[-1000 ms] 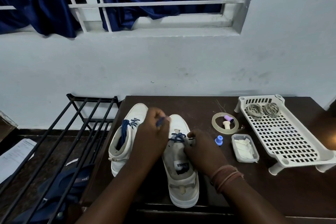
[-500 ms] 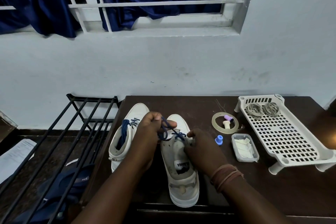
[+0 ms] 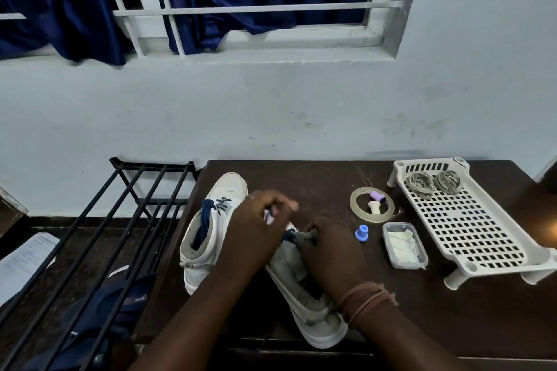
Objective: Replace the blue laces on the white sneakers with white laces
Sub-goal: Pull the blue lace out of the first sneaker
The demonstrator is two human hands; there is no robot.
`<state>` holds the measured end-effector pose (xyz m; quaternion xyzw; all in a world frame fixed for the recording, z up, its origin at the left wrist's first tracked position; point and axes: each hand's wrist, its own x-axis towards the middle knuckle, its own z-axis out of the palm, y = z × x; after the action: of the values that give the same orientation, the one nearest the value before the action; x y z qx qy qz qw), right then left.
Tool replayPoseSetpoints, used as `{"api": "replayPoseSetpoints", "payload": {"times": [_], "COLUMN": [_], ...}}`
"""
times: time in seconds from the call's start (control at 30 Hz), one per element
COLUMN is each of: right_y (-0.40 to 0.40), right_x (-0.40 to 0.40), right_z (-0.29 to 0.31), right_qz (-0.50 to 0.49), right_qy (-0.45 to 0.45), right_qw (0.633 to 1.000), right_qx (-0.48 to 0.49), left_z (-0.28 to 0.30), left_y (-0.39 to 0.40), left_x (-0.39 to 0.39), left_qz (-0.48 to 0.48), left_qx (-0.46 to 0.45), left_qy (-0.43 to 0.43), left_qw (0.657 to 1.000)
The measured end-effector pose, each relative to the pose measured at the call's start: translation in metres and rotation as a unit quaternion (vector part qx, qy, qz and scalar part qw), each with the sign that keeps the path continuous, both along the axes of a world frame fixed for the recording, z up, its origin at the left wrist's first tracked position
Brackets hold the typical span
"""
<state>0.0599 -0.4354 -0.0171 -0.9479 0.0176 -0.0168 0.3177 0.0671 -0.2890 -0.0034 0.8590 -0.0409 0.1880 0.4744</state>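
Note:
Two white sneakers stand on the dark table [image 3: 391,325]. The left sneaker [image 3: 208,238] keeps its blue lace, bunched inside its opening. The right sneaker [image 3: 307,304] lies tilted under my hands, its toe hidden. My left hand [image 3: 256,232] is blurred and pinches the blue lace [image 3: 289,235] above the shoe's front. My right hand [image 3: 328,250] grips the right sneaker's tongue and eyelet edge. Two coiled pale laces [image 3: 432,181] lie in the white perforated tray [image 3: 470,235] at the right.
A tape ring [image 3: 355,205] with a purple and a cream small piece inside, a blue cap [image 3: 361,232] and a small clear box [image 3: 404,244] sit between shoes and tray. A black metal rack [image 3: 99,244] stands left of the table, a wall behind.
The right sneaker has tilted and turned under my hands. My left hand has moved up and away, drawing the blue lace out; less lace shows on the shoe.

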Motion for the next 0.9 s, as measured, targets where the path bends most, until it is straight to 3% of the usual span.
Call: {"api": "replayPoseSetpoints", "payload": {"times": [0.07, 0.13, 0.27, 0.37, 0.43, 0.5, 0.7, 0.9], "right_y": [0.0, 0.0, -0.002, 0.0, 0.001, 0.002, 0.003, 0.001], "right_x": [-0.001, -0.002, -0.003, -0.004, -0.006, -0.007, 0.004, 0.012], "right_z": [0.001, 0.002, 0.007, 0.011, 0.013, 0.014, -0.006, -0.016], "right_qz": [-0.011, -0.022, -0.05, -0.054, -0.058, -0.076, -0.111, -0.067], "right_qy": [-0.008, -0.011, -0.038, -0.024, -0.022, -0.016, 0.037, 0.07], "right_qw": [1.0, 1.0, 0.998, 0.998, 0.998, 0.997, 0.986, 0.99], "right_qx": [0.0, -0.007, -0.015, -0.014, -0.005, 0.015, 0.121, 0.1], "left_z": [-0.015, -0.025, -0.02, -0.015, -0.015, -0.015, -0.018, -0.022], "left_y": [-0.003, -0.005, -0.007, -0.008, -0.01, -0.012, -0.011, -0.002], "left_x": [0.002, 0.003, 0.001, 0.0, -0.001, -0.001, 0.002, 0.007], "left_qz": [-0.04, -0.005, 0.076, 0.044, -0.004, -0.031, -0.083, -0.092], "left_qx": [0.166, 0.289, 0.425, 0.407, 0.316, 0.263, 0.261, 0.269], "left_qy": [0.004, 0.052, 0.065, 0.082, 0.089, 0.1, 0.101, 0.118], "left_qw": [0.985, 0.956, 0.9, 0.908, 0.945, 0.959, 0.957, 0.952]}}
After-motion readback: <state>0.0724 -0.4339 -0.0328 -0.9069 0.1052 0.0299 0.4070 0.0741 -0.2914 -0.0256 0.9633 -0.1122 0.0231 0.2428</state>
